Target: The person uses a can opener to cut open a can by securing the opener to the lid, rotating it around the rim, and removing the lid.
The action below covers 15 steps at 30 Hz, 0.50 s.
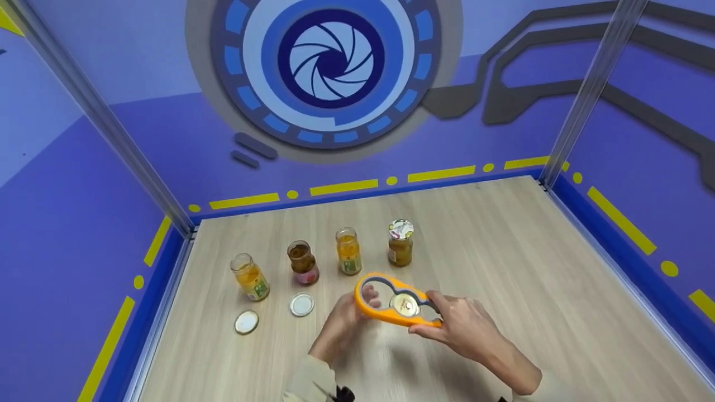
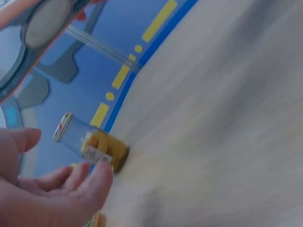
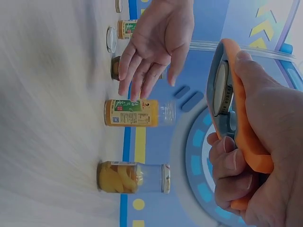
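My right hand [image 1: 469, 329] grips an orange jar opener [image 1: 391, 317] with a grey inner lining, raised over the table. A round metal lid [image 1: 404, 305] sits wedged in its smaller ring; the larger ring is empty. My left hand [image 1: 347, 319] is beside the opener's far end, fingers loosely spread and holding nothing, as the right wrist view shows. Behind the hands stands a capped jar [image 1: 400, 254] of yellowish pieces, with a patterned lid. To its left is an uncapped jar [image 1: 349, 259] with orange-yellow contents and a green label.
Farther left stand an uncapped jar [image 1: 303, 265] with dark contents and another uncapped yellow jar [image 1: 252, 282]. Two loose lids lie before them, one lid [image 1: 301, 305] near the dark jar, the other lid [image 1: 246, 322] farther left. Blue-purple panels [image 1: 346, 167] enclose the wooden table [image 1: 558, 312].
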### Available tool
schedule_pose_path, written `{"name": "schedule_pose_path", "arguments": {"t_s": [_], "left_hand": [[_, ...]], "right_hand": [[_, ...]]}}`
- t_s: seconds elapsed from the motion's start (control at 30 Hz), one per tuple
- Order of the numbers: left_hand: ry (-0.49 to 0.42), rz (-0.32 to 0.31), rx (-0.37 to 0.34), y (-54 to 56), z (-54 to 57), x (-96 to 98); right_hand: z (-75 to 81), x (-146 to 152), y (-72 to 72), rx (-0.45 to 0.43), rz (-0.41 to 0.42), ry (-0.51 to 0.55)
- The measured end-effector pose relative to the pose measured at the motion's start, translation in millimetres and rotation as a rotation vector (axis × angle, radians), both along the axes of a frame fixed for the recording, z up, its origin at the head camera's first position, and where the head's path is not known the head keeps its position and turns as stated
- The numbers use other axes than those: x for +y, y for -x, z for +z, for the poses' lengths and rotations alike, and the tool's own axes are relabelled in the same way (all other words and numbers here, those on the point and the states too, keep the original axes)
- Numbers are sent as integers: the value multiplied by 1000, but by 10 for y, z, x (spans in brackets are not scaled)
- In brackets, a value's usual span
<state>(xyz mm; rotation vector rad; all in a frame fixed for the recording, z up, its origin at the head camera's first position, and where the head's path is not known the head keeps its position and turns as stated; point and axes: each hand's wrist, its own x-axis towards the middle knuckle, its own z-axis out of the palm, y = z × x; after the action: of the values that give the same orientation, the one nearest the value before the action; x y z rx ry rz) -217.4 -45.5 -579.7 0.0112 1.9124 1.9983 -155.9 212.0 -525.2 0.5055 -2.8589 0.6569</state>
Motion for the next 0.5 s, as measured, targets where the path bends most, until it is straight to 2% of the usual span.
{"name": "schedule_pose_path", "arguments": {"t_s": [0.13,0.23,0.37,0.5], "left_hand": [[-364,-50,-185,-249,-12,62],[-543,-127,-250,-414,-44,89],[-658,-224,-264,-556,-64,96],[-675,-238,-299,-616,-37,84]], "right_hand": [[-5,-44,-18,0,41,-4],[-32,-73,-45,16,86,-10],[-83,-102,-88,47,149,-15],[-120,-129,-124,25,193,-8]]}}
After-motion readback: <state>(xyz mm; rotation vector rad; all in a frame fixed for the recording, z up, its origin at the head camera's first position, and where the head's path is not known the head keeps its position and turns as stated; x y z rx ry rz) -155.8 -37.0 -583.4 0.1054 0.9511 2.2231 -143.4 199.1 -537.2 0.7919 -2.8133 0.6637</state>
